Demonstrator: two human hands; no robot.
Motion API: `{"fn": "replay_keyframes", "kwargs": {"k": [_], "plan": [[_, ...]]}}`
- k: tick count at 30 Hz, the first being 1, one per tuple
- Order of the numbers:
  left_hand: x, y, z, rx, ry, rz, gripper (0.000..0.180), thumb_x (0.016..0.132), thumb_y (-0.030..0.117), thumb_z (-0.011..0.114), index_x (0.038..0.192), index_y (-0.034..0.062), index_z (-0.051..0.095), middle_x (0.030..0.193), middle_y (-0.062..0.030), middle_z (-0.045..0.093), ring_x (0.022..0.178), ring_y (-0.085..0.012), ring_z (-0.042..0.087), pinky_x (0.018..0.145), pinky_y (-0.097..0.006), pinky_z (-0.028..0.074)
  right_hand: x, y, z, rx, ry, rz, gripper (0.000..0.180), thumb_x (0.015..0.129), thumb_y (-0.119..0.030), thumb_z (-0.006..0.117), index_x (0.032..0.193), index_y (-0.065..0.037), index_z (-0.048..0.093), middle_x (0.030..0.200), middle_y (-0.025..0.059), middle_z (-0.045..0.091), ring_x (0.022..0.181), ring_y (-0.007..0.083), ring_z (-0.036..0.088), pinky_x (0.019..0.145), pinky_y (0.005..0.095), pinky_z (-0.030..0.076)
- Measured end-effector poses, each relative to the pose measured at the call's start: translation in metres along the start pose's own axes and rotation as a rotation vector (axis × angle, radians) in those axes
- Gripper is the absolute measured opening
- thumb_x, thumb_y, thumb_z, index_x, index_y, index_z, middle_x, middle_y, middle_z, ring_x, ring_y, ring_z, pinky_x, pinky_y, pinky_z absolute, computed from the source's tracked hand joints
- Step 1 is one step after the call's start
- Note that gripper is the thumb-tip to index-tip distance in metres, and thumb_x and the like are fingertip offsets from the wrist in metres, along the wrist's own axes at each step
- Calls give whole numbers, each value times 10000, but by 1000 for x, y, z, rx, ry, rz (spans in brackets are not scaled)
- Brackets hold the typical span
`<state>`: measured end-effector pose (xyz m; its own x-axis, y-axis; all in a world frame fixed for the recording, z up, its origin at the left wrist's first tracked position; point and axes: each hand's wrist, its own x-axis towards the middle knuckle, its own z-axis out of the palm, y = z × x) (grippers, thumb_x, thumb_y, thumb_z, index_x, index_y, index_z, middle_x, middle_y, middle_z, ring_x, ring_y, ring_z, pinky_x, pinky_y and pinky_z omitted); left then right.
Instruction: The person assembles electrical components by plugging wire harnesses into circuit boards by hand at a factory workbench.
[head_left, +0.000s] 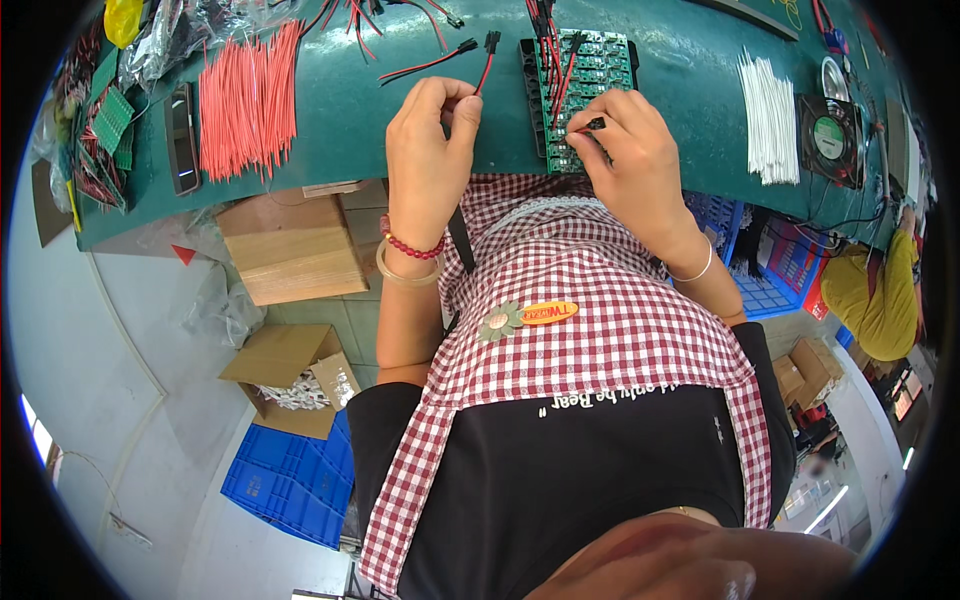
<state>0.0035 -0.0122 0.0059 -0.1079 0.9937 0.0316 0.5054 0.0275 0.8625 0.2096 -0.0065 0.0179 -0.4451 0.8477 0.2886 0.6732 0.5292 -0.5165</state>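
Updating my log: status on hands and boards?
Left hand pinching connector lead. Right hand pinching black connector over green boards. Other leads partly covering boards.

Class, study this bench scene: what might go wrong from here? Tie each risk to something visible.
1. The small black plastic connector pinched by the right hand might slip loose.
2. Thin red-and-black wires lying across the green rectangular circuit boards might snag that nearby hand.

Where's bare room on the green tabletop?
Bare: between the red wires and left hand, and between the right hand and white wires. Crowded: the left end, with green circuit boards and clear plastic, and the right end around the fan.
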Motion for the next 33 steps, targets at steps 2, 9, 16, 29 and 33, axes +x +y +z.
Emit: {"fn": "replay_keyframes", "kwargs": {"k": [2, 9, 16, 29, 33], "plan": [[0, 1, 1, -3, -1, -2, 107, 865, 69, 617, 885, -33, 595, 808, -122, 619, 694, -219, 589, 656, -316, 483, 1, -5, -2, -14, -24, -1, 109, 750, -75, 694, 792, -26, 606, 837, 71, 542, 794, 245, 535, 686, 359, 426], [-5, 0, 2, -60, -31, -32, 116, 860, 79, 628, 892, -29, 600, 816, -121, 627, 694, -214, 588, 647, -310, 477, 0, -7, 4, 20, -47, 13, 109, 758, -91, 698, 799, -39, 612, 842, 58, 541, 802, 237, 533, 695, 358, 416], [-10, 9, -14, -190, -85, -146, 107, 837, 79, 665, 869, -11, 618, 791, -56, 622, 658, -106, 535, 607, -242, 431, -2, -7, 4, 3, -47, 75, 129, 755, -116, 716, 824, -57, 625, 833, 55, 529, 803, 243, 529, 715, 370, 402], [-31, 31, -9, -425, -474, -149, 109, 827, 55, 682, 863, -19, 611, 775, -34, 615, 658, -68, 529, 590, -221, 440, 1, -24, -31, 1244, 43, 608, 94, 872, -38, 641, 931, 34, 627, 821, 40, 652, 685, 105, 601, 625, 238, 493], [-37, 30, -1, -693, -546, -270, 111, 845, 68, 664, 874, -26, 614, 785, -33, 623, 649, -62, 525, 590, -215, 438, -8, -16, -25, 1187, -170, 412, 101, 851, -25, 657, 933, 32, 639, 844, 49, 649, 745, 113, 612, 638, 246, 496]]}}
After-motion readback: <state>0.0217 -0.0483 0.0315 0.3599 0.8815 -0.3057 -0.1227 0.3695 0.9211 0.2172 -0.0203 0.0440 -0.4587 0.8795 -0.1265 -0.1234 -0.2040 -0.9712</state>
